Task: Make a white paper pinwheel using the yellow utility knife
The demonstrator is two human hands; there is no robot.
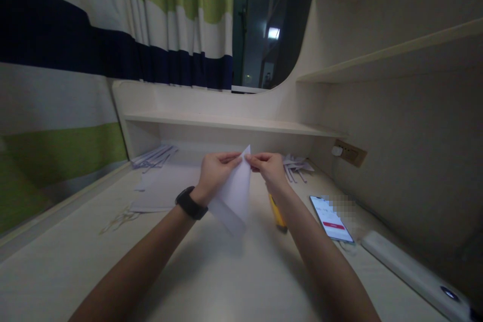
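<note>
Above the middle of the desk, a white sheet of paper (236, 193) is held up, folded to a point at its top. My left hand (219, 171), with a black watch on the wrist, is closed on the paper's left side near the tip. Finger and thumb of my right hand (268, 166) pinch its right edge just below the tip. The lower part of the paper hangs free and is slightly blurred. Partly behind my right forearm lies a yellow-handled tool (278, 214), perhaps a cutter.
White sheets (169, 183) and a stack of folded paper (154, 156) lie at the left, near loose strings (119, 219). More folded paper pieces (298, 165) lie back right. A lit phone (332, 219) and a long white device (415, 271) sit right, below a wall socket (350, 153).
</note>
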